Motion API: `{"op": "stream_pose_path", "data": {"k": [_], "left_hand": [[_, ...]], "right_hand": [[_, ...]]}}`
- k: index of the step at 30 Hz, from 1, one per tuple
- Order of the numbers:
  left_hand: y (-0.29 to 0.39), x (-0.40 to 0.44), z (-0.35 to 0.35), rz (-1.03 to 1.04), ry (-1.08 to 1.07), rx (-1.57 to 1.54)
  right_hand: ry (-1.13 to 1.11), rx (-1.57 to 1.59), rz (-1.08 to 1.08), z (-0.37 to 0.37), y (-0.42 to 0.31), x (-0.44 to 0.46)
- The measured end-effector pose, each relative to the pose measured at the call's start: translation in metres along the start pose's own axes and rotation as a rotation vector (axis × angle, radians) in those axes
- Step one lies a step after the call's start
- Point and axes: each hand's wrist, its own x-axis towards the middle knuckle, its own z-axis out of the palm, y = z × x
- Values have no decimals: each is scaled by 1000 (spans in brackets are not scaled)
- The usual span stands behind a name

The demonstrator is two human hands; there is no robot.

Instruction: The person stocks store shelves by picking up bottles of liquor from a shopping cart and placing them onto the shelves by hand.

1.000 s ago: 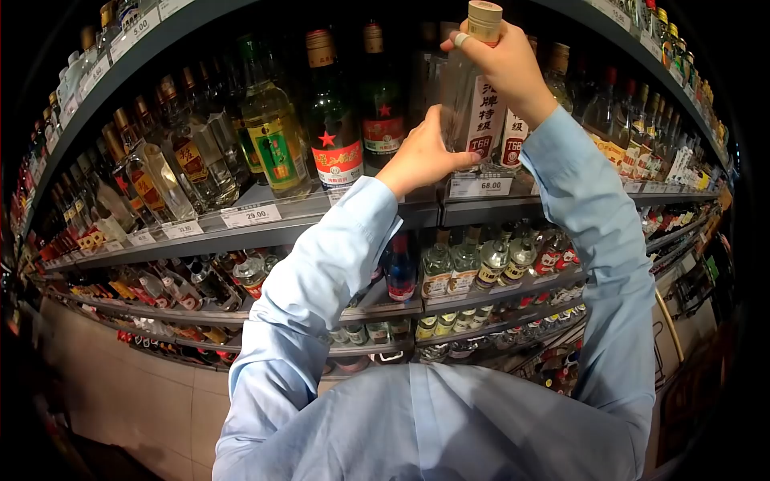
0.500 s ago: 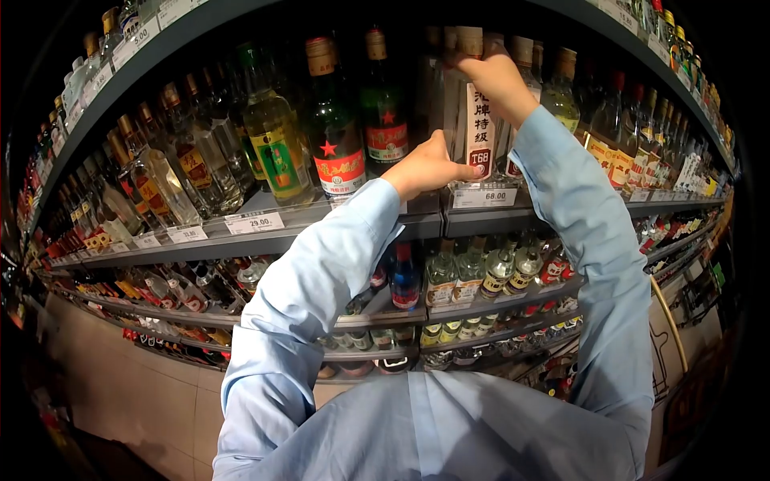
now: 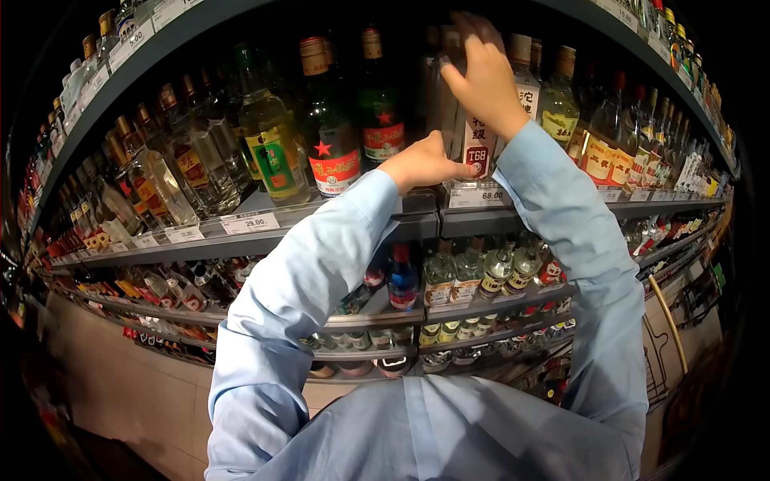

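A clear liquor bottle [image 3: 476, 158] with a white label and a red "T68" patch stands at the shelf's front. My left hand [image 3: 425, 163] grips its lower left side, thumb across the front; the other fingers are mostly hidden. My right hand [image 3: 489, 84] is in front of the bottle's upper part, covering much of it. Its fingers point up and are slightly apart, a little blurred, with nothing seen in them. A similar white-labelled bottle [image 3: 527, 94] stands just to the right. Left of my hands are two green bottles with red labels, the nearer one [image 3: 333, 156] capped in gold and red.
A price tag reading 68.00 [image 3: 486, 197] is on the shelf edge below the bottle. The upper shelf [image 3: 180, 28] overhangs the row. Yellow-labelled bottles [image 3: 559, 120] stand at right, a green-and-yellow-labelled one [image 3: 273, 152] at left. Lower shelves hold more bottles [image 3: 499, 268].
My right hand has let go of the bottle's top, its fingers now raised and spread. The left hand keeps its place at the bottle's base. The view has shifted slightly.
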Motion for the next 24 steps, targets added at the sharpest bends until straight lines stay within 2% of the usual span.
{"op": "stream_pose_path", "data": {"k": [3, 4, 8, 17, 20, 23, 24], "left_hand": [[-3, 3, -1, -17, 22, 189], [5, -3, 0, -61, 89, 359], [-7, 1, 4, 38, 169, 407], [-9, 1, 5, 19, 191, 418], [-4, -10, 3, 71, 227, 643], [20, -47, 7, 136, 339, 702], [21, -64, 10, 313, 446, 638]], "right_hand": [[-9, -39, 12, 4, -2, -4], [-22, -44, 30, 6, -2, -5], [-69, -76, 79, 11, -2, -7], [-15, -129, 1, 15, 3, -7], [-1, -153, -50, 9, -1, -8], [28, -117, -126, -25, -23, -14], [29, -51, -95, -46, -35, -20]]}}
